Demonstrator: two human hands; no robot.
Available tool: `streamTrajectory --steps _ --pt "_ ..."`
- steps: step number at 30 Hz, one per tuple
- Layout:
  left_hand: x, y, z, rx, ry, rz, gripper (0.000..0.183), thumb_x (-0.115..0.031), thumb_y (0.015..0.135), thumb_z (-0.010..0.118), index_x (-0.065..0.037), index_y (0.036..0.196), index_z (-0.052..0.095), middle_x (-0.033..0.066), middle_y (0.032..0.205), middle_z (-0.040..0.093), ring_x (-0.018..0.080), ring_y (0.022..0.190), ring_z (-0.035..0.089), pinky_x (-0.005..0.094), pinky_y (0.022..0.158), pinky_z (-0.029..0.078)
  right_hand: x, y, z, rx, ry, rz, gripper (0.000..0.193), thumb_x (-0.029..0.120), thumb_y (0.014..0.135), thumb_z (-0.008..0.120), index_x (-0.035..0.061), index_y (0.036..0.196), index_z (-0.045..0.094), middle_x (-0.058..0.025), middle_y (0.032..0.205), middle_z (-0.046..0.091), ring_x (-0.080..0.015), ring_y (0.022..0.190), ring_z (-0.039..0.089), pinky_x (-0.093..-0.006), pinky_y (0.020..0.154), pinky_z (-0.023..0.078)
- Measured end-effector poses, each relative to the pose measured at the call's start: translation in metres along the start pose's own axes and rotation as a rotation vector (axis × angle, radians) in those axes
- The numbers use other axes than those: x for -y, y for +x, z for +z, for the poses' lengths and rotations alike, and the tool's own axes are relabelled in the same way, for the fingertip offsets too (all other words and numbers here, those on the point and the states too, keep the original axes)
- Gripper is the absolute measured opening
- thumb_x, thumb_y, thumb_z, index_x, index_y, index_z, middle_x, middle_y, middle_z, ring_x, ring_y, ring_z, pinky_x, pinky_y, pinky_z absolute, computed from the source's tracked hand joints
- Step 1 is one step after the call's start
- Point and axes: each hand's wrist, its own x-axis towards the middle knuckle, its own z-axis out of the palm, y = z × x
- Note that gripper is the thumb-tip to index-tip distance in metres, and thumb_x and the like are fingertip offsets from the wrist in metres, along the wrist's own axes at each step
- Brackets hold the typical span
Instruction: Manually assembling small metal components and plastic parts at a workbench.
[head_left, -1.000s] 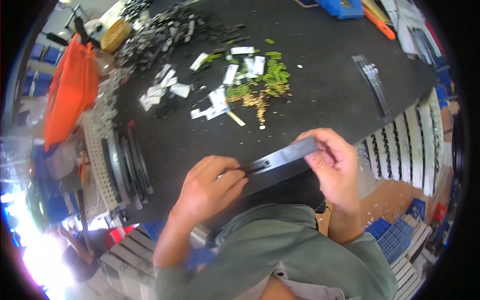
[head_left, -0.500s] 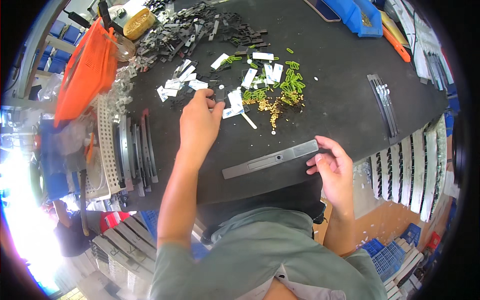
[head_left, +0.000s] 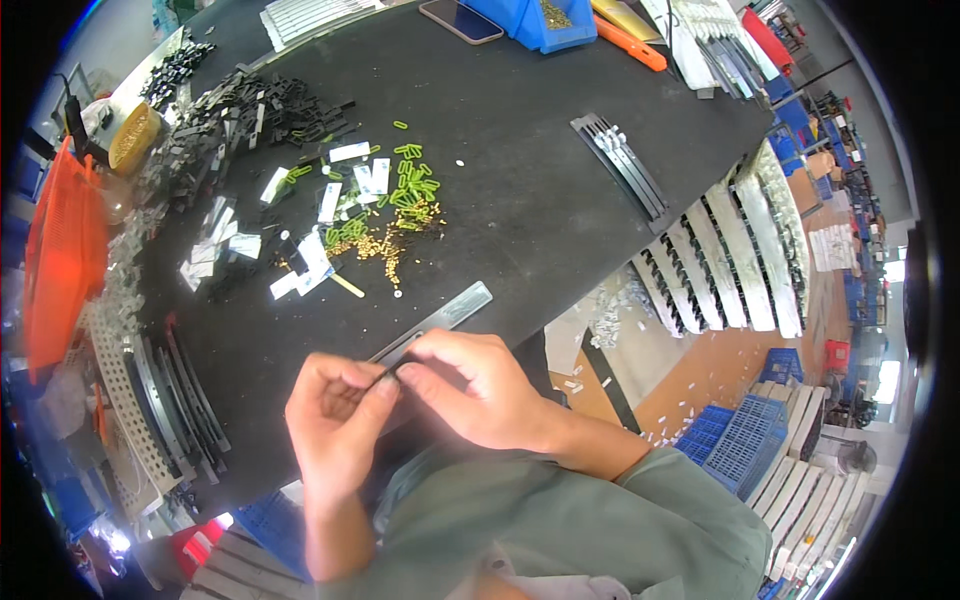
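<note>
Grey strip (head_left: 450, 314), flat, narrow, smooth-faced

Left hand (head_left: 338, 415), right hand (head_left: 485, 392) pinch small dark piece (head_left: 396, 367), lower centre; grey bar (head_left: 462, 306) centre; black parts (head_left: 255, 110) heaped on worktop (head_left: 530, 200), upper left.

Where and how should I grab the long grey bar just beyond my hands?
The grey bar is probably best pinched across its long edges at the far right end, coming from the right. It's narrow and slants away over the black table; that end is bare, while the left hand and right hand crowd the near end.
</note>
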Motion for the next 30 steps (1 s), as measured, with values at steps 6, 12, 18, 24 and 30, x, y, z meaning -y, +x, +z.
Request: streamTrajectory --steps 6,12,18,24,30 --pt "-0.003 -0.013 -0.007 -0.058 0.903 0.533 0.028 0.004 0.074 0.080 0.006 0.101 0.072 0.0209 0.105 0.072 0.0331 0.094 0.072 0.0372 0.083 0.058 -0.001 -0.003 0.007 0.150 -0.107 0.069 0.008 0.004 0.096 0.069 -0.0038 0.093 0.065 -0.0106 0.072 0.068 -0.0101 0.064 0.060 -0.0285 0.058 0.048" --pt "0.011 -0.019 -0.017 0.083 0.852 0.635 0.029 0.007 0.080 0.076 0.004 0.109 0.073 0.0215 0.107 0.074 0.0345 0.091 0.074 0.0383 0.080 0.060 0.003 -0.012 0.010 0.205 -0.099 0.117 0.006 0.000 0.098 0.062 -0.0038 0.093 0.063 -0.0118 0.072 0.067 -0.0167 0.060 0.068 -0.0303 0.055 0.052" --pt "0.013 -0.021 -0.018 0.147 0.759 0.564 0.028 0.003 0.083 0.077 0.003 0.110 0.073 0.0181 0.107 0.075 0.0315 0.089 0.074 0.0366 0.076 0.060 0.005 -0.015 0.001 0.302 -0.125 0.194 0.009 -0.001 0.101 0.058 -0.0025 0.092 0.060 -0.0076 0.067 0.065 -0.0151 0.057 0.066 -0.0277 0.053 0.052" --pt "0.013 -0.027 -0.022 0.169 0.733 0.480 0.031 0.001 0.083 0.077 0.000 0.114 0.074 0.0158 0.108 0.075 0.0305 0.091 0.074 0.0347 0.077 0.060 -0.002 -0.020 0.001 0.322 -0.115 0.183 0.010 0.000 0.100 0.059 -0.0020 0.090 0.059 -0.0049 0.064 0.062 -0.0104 0.054 0.059 -0.0264 0.049 0.044" --pt "0.002 -0.034 -0.020 0.044 0.533 0.371 0.038 0.003 0.080 0.081 0.005 0.116 0.072 0.0178 0.109 0.076 0.0250 0.097 0.075 0.0330 0.080 0.060 -0.008 -0.028 0.015 0.161 0.221 0.418 0.014 0.001 0.095 0.062 -0.0022 0.082 0.064 0.0010 0.063 0.057 -0.0004 0.057 0.046 -0.0222 0.050 0.036"
